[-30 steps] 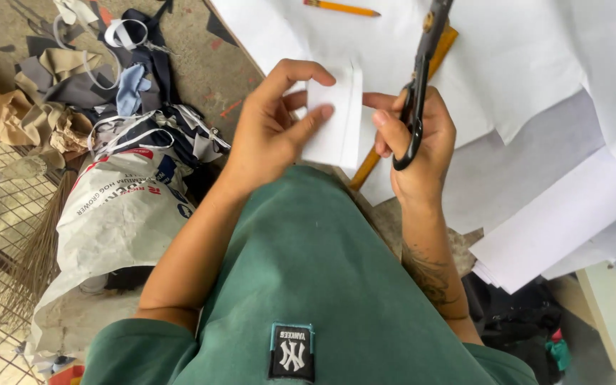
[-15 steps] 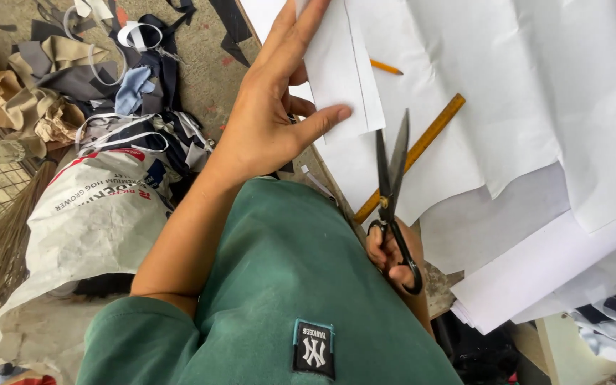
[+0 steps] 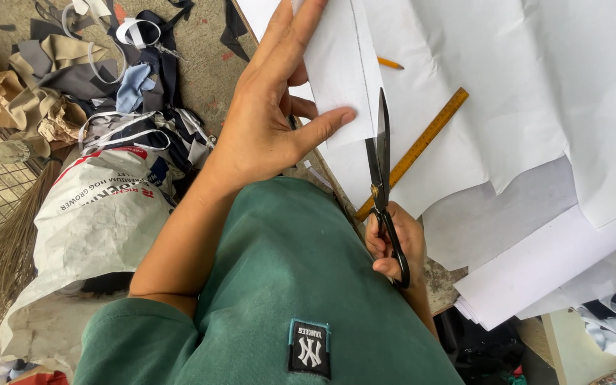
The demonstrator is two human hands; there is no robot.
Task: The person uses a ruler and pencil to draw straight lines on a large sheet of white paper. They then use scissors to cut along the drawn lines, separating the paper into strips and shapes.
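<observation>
Paper strip (image 3: 340,71) above sheet-covered table (image 3: 507,93), scraps (image 3: 108,78) on floor.

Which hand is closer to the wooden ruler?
The right hand. It grips the scissors right beside the lower end of the wooden ruler. The left hand is farther off to the left, holding the white paper piece.

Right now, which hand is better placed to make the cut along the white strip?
The right hand. It already grips the black scissors, whose blades lie at the strip's lower right edge. The left hand is busy pinching the white strip and holding it up.
</observation>
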